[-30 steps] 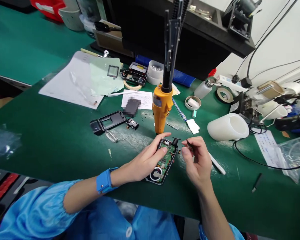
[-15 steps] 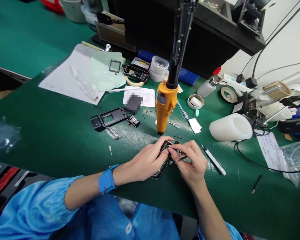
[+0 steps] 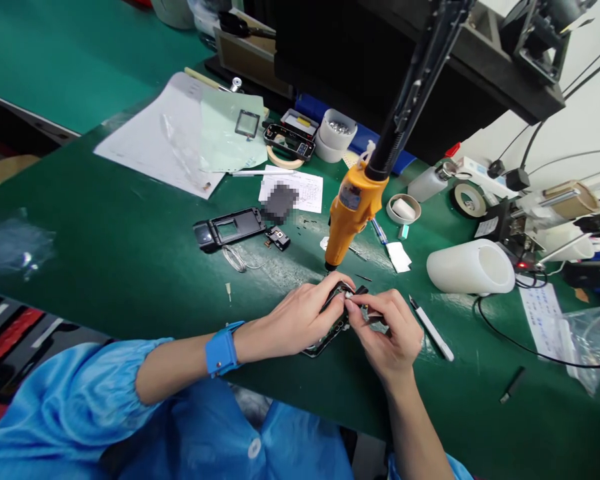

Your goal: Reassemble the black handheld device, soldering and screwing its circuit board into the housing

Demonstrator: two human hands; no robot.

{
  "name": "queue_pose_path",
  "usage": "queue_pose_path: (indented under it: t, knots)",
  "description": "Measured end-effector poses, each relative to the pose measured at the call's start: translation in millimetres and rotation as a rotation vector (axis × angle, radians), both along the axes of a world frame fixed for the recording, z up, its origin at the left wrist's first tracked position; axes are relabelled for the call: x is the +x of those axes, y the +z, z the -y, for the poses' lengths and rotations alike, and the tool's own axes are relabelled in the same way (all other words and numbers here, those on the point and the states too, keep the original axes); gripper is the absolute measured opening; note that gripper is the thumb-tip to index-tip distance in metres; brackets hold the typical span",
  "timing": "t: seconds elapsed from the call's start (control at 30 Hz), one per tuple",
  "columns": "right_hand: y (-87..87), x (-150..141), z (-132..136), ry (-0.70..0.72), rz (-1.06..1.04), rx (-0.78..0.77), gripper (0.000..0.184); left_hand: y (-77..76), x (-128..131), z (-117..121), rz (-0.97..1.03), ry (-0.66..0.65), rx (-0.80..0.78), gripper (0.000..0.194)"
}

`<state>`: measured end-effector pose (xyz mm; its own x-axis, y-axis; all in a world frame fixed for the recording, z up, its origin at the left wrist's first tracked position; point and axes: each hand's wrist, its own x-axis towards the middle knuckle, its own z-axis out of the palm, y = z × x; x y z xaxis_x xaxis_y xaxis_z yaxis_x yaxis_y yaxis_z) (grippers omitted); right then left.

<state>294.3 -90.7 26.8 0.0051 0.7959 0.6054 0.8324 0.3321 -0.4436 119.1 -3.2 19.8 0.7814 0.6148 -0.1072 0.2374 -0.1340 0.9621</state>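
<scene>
Left hand: I see it curled round the handheld device, thumb across its face and fingertips at its far edge, closed enough to hold it.
Right hand: fingers bent inward, thumb and forefinger nearly together at a small white part; I cannot tell whether they grip it. Something thin and dark shows among the fingers, too covered for me to name.
Device: on the green surface near its front edge, largely hidden from me under both hands.
Driver: an orange powered screwdriver hangs tilted, its tip just beyond the left hand's fingers.
Knife: a white-handled knife lies just beside the right hand, blade pointing away from the person.
Casing: a black casing lies left of the driver, with a small black module beside it and a thin coiled cable nearer the person.
Cylinder: a hollow white cylinder lies on its side, beyond the knife.
Tub: a white tub of shiny metal pieces stands farther back.
Wristband: blue wristband on the left wrist.
</scene>
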Motion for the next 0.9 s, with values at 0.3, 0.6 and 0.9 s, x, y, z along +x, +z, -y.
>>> queue_pose_path:
  t: [0.3,0.6,0.9]
  knots:
    - [-0.1,0.2,4.4,0.041,-0.062,-0.035,0.031,-5.6,0.4,-0.3,0.084,0.104,-0.107,0.03]
    - [1.0,-0.6,4.2,-0.088,-0.025,-0.002,0.02,-2.2,0.0,0.0,0.124,0.16,-0.205,0.035]
    - [4.0,-0.1,1.4,-0.191,-0.011,0.024,0.014,-0.8,-1.5,-0.1,0.163,0.206,-0.203,0.039]
